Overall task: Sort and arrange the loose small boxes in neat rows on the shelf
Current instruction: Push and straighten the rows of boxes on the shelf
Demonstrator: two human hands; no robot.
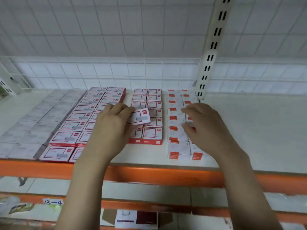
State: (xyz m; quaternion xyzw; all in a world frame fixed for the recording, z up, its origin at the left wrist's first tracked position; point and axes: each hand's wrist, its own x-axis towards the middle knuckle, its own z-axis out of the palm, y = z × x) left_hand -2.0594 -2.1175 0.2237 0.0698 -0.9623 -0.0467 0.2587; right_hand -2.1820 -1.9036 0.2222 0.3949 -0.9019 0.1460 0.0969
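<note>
Glossy printed card boxes (139, 116) lie on a matt pale shelf (249, 130) with orange-painted metal beam (166, 175).

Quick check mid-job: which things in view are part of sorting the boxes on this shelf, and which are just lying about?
Part of the job:
- loose box held in the left hand
- red-framed rows
- orange-tab rows under the right hand
- larger red-framed boxes
- grey boxes
- shelf

Lying about:
- handwritten label
- cardboard box below
- slotted upright
</note>
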